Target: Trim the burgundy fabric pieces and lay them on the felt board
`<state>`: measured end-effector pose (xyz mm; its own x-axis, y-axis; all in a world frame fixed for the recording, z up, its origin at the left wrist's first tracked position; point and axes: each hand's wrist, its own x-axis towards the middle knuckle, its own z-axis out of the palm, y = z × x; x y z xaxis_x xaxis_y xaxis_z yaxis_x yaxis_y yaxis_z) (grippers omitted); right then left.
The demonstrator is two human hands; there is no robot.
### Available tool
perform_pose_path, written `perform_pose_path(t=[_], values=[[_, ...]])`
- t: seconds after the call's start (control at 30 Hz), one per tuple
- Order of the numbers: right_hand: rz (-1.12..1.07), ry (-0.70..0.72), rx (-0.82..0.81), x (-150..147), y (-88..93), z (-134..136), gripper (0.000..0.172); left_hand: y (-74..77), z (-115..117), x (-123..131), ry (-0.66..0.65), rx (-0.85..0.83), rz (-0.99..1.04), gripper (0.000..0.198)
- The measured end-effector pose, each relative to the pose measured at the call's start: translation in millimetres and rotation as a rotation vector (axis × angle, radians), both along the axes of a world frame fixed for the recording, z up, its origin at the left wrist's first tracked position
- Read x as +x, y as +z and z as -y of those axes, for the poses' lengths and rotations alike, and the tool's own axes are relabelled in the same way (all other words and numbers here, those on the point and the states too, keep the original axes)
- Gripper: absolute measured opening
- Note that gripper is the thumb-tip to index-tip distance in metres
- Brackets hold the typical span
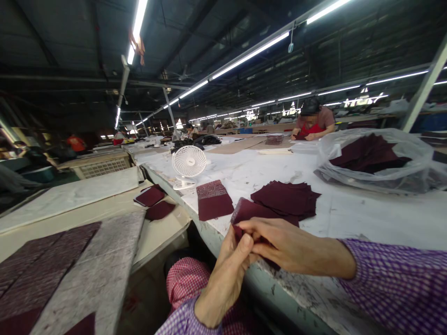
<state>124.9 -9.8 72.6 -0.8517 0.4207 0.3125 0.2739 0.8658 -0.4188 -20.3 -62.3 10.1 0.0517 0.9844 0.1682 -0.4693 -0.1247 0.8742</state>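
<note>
One maroon piece of cloth [248, 209] is at the near edge of the white table [342, 218], pinched between the thumb and fingers of the left hand [226, 267] and gripped by the fingertips of the right hand [289, 242], the two hands meeting. Just beyond it lies a loose pile of maroon cloth [288, 197], with a neater stack of cloth [214, 204] bearing a speckled band to its left. Farther out are a white fan [189, 163], a clear plastic bag [421, 170] containing dark maroon cloth, and a co-worker [323, 122] in a red apron, bent over the table.
</note>
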Motion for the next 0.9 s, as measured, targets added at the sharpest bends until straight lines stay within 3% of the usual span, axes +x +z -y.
perform_pose_path(t=[0.1,0.23,0.27,0.33,0.4,0.5,0.67,0.8,0.9], values=[[0.098,0.071,-0.072,0,2.0,-1,0.012,-2.0,-2,1,0.138,-0.147,0.121,0.037],[-0.155,-0.21,0.018,9,9.3,-22,0.02,-2.2,-3,-4,0.131,-0.196,0.147,0.049],[-0.173,-0.256,0.002,12,10.0,-29,0.03,-2.1,-2,-5,0.102,-0.203,0.142,0.051],[-0.064,-0.252,-0.161,16,8.9,-40,0.053,-3.0,2,-8,0.057,-0.221,0.129,0.051],[0.11,-0.198,-0.356,21,4.7,-50,0.057,-6.6,5,-13,0.016,-0.228,0.08,0.048],[0.224,-0.155,-0.42,26,-5.6,-63,0.048,-14.6,0,-29,0.022,-0.192,-0.1,0.044],[0.185,-0.132,-0.462,29,-22.5,-74,0.043,-13.5,-29,-48,0.378,0.094,-0.634,0.04],[0.117,-0.08,-0.589,27,-26.2,-72,0.046,-1.0,-49,-26,0.284,0.209,-1.073,0.033],[0.179,-0.149,-0.419,29,-22.5,-73,0.043,1.6,-62,-7,0.241,0.161,-1.208,0.023]])
